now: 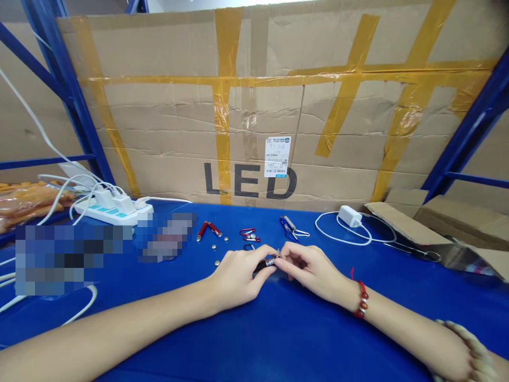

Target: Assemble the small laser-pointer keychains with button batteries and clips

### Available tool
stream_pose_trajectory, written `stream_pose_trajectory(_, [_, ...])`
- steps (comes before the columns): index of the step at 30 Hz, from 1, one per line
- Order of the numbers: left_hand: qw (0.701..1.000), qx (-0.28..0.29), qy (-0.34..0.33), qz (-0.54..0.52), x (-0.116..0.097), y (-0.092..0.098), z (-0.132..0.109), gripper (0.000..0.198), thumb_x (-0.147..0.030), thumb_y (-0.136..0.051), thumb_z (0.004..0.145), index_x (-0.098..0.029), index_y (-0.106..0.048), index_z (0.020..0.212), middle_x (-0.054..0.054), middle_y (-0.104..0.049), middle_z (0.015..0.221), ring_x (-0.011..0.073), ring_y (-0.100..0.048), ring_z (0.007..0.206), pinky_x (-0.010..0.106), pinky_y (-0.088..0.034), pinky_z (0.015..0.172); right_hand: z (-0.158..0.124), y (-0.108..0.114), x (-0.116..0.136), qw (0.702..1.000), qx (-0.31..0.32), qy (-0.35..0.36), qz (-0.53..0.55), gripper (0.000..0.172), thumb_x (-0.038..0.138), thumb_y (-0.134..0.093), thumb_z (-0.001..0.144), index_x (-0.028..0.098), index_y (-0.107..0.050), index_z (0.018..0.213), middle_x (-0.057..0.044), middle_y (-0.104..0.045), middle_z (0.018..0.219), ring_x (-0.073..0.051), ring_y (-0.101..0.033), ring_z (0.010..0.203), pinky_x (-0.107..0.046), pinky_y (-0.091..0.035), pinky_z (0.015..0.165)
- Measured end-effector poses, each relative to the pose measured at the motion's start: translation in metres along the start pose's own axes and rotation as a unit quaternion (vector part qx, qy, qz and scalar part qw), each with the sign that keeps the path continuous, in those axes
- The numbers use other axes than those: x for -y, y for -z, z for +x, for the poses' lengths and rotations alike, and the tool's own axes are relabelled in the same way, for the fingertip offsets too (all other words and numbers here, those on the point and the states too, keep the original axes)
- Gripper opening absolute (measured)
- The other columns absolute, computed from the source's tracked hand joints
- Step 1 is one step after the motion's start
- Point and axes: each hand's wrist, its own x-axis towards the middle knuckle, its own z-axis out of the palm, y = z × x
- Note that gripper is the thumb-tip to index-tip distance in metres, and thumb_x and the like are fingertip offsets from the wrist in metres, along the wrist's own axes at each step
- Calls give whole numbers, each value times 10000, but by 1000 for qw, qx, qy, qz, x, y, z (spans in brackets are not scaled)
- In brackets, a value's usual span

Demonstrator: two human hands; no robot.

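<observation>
My left hand is closed on a small black cylinder with a silver end, above the blue table. Thumb and fingers of my right hand are pinched at that silver end, on a tiny piece too small to make out. Behind my hands lie red carabiners, a dark carabiner and small round silver discs. Two red cylinders rest further left. A blue cylinder and a grey one with a silver carabiner lie behind my right hand.
A white power strip with plugs and cables stands at the back left, near blurred items. At the back right are a white charger with its cable, scissors and an open cardboard box. A large carton walls the back.
</observation>
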Motion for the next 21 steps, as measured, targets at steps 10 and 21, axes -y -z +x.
stream_pose_trajectory(10, [1000,-6,-4,4,1,-2,-1,177,-297,-438,860,-268,-495,1025,-32,-676,879,169,-642,741,223,-424,596,-1,1,0,1000,11,1,-8,305,443,-433,856,179,-493,714,31,-544,547,-77,-447,483,-180,-321,469])
stream_pose_trajectory(21, [1000,1,-6,8,0,-1,-1,189,-301,-427,862,-258,-501,1030,-24,-675,878,166,-641,742,224,-432,601,-1,1,1,1000,16,7,-4,304,434,-436,856,179,-484,698,30,-544,550,-76,-448,482,-183,-326,467])
